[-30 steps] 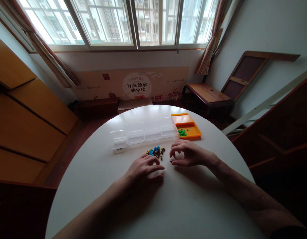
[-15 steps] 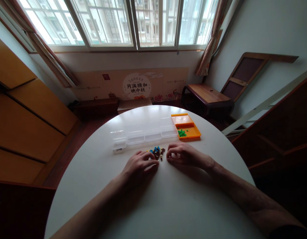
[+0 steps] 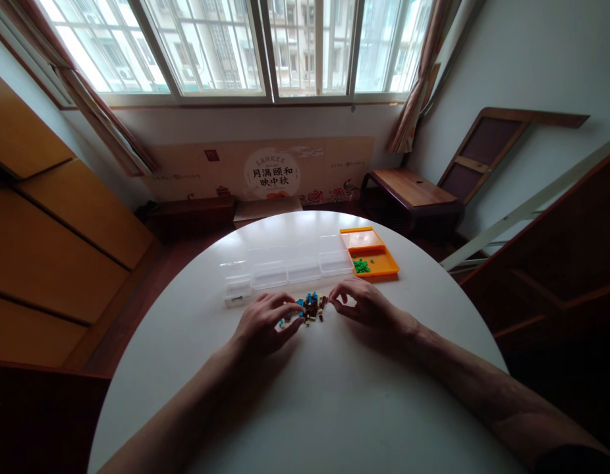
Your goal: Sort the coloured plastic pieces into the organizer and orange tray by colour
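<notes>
A small pile of toy building bricks (image 3: 312, 306), blue, dark brown and cream, lies on the white round table between my hands. My left hand (image 3: 265, 320) rests at the pile's left edge, its thumb and index finger apart with bricks showing between and beyond them. On the other side, my right hand (image 3: 361, 303) has its fingers curled and the tips of thumb and index finger close together beside a brown brick. Whether anything is pinched there is too small to make out. Green bricks (image 3: 361, 265) sit in an orange tray (image 3: 387, 262) beyond my right hand.
A row of clear plastic boxes (image 3: 305, 270) with raised lids stands behind the pile, joining the orange tray's left side. The leftmost box (image 3: 237, 289) holds a small dark item. The table (image 3: 334, 408) has a curved edge; a wooden chair (image 3: 414, 187) stands beyond it.
My left hand has drawn back left and its thumb and index finger have parted, uncovering more bricks. My right hand's fingertips have shifted slightly up and left to the pile's edge.
</notes>
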`<state>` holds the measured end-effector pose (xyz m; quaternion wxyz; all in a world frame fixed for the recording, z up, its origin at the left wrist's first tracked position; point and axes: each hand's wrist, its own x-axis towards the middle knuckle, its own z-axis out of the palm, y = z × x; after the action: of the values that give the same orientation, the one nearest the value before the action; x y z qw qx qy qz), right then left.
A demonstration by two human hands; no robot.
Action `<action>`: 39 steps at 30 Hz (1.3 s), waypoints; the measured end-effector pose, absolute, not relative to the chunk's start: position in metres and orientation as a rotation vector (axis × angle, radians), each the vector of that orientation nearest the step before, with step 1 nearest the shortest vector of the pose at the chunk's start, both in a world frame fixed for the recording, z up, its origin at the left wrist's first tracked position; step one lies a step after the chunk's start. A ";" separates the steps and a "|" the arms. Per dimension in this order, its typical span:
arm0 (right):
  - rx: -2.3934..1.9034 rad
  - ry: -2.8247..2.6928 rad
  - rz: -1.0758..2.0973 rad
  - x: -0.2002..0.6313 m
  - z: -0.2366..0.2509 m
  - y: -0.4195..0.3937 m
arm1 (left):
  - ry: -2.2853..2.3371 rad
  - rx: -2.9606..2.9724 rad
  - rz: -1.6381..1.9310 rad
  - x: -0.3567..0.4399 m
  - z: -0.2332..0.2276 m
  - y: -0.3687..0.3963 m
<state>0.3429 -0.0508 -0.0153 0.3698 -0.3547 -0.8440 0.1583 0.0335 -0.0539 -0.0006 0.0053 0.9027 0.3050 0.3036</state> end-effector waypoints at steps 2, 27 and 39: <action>-0.925 -2.116 0.396 0.343 -0.017 -0.049 | 1.008 2.804 0.976 0.029 -0.001 -0.049; -1.131 -2.047 -0.043 0.343 -0.024 0.014 | 1.130 2.599 0.898 0.015 -0.003 -0.039; -0.888 -2.266 0.007 0.347 -0.008 -0.016 | 1.147 2.697 0.862 0.017 -0.008 -0.034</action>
<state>0.3472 -0.0157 -0.0079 0.3466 -0.3422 -0.8734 0.0027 0.0170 -0.0343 -0.0082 0.0433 0.8819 0.3753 0.2820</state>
